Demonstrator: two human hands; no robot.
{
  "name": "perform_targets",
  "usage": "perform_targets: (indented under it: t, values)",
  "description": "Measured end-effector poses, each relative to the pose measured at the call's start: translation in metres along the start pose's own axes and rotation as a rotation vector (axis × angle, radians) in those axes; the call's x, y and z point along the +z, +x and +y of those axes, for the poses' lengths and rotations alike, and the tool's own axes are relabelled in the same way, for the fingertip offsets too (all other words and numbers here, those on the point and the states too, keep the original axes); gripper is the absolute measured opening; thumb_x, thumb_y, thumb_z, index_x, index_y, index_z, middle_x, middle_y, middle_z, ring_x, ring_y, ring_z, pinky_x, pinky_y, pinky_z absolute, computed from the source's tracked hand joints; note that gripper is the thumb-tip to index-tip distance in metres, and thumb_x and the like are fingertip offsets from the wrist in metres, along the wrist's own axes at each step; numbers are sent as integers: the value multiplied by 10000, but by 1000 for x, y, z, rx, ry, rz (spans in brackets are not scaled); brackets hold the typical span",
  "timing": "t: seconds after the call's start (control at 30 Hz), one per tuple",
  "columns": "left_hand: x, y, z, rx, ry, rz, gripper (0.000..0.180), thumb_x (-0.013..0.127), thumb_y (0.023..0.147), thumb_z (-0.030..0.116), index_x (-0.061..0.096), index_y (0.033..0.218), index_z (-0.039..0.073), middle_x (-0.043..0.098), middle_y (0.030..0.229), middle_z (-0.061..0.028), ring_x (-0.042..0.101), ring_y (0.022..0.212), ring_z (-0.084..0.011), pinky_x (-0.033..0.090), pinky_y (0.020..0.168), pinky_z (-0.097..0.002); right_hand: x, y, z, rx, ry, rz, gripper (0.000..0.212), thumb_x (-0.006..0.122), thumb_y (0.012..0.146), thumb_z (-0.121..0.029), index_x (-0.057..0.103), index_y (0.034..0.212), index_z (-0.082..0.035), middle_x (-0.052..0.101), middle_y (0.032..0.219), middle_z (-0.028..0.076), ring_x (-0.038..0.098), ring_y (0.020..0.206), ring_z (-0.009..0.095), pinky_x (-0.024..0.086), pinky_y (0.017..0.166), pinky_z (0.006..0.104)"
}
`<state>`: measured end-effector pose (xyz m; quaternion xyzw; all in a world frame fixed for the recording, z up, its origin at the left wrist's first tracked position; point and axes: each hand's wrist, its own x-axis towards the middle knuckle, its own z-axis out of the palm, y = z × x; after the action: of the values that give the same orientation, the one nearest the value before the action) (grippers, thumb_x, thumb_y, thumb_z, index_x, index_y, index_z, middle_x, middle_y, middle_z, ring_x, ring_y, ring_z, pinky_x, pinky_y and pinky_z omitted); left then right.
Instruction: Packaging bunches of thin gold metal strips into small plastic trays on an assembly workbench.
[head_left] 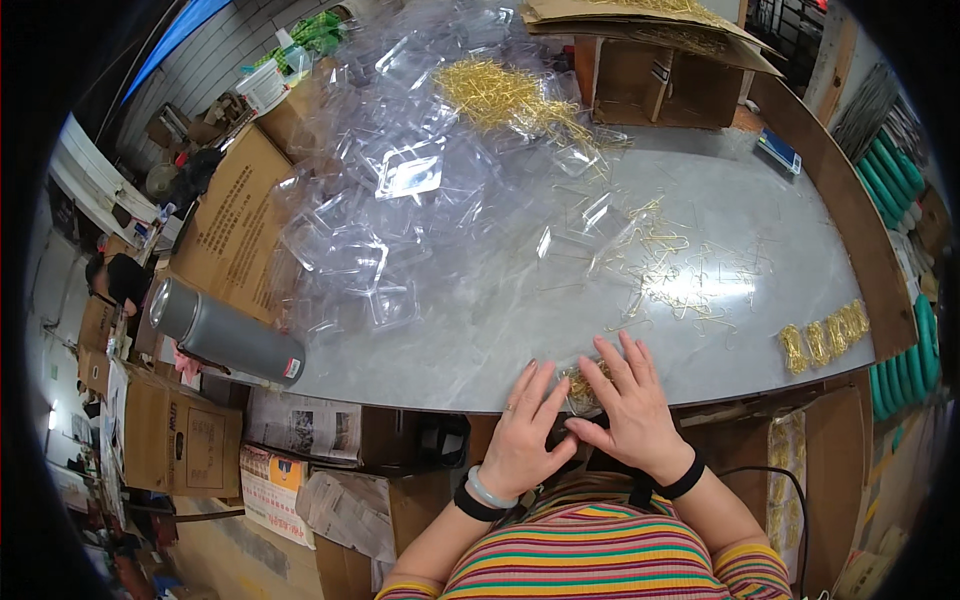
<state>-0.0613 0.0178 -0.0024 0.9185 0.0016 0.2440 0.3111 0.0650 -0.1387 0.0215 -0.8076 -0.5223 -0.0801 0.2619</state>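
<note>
A small clear plastic box with gold-coloured wire hooks in it sits at the table's near edge, between my two hands. My left hand is at its left side, fingers stretched out and close to the box. My right hand rests over its right side, fingers extended and thumb along the near side; it covers part of the box. Neither hand is wrapped round anything. Beyond my hands, loose gold wire hooks lie scattered on the grey table.
A big heap of clear plastic cases covers the far left, with a pile of gold hooks on it. Bundled hooks lie at the right edge. A grey bottle lies left. Cardboard boxes stand at the back.
</note>
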Motion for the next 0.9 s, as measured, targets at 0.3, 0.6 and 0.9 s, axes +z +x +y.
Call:
perform_targets:
  t: [0.3, 0.6, 0.9]
  values:
    - [-8, 5, 6, -10, -225, -79, 816, 761, 783, 144, 372, 1482, -19, 446, 1502, -217, 407, 1415, -427, 328, 1169, -495, -1, -8, -4, 96, 28, 151, 562, 828, 693, -276, 685, 1220, -142, 552, 1396, 144, 447, 1330, 452, 444, 1060, 512]
    - [2, 9, 5, 35, 44, -5, 773, 781, 852, 284, 417, 1461, -25, 432, 1500, -246, 402, 1402, -444, 311, 1160, -544, 9, -3, 0, 82, -68, 121, 556, 805, 738, -255, 669, 1265, -139, 537, 1426, 126, 420, 1363, 435, 404, 1093, 540]
    - [0, 16, 7, 83, 186, -56, 691, 780, 852, 340, 515, 1406, 23, 437, 1504, -211, 393, 1404, -433, 338, 1137, -549, 9, -5, 4, 103, 39, 131, 579, 827, 749, -231, 649, 1285, -104, 527, 1439, 141, 411, 1391, 407, 377, 1130, 518]
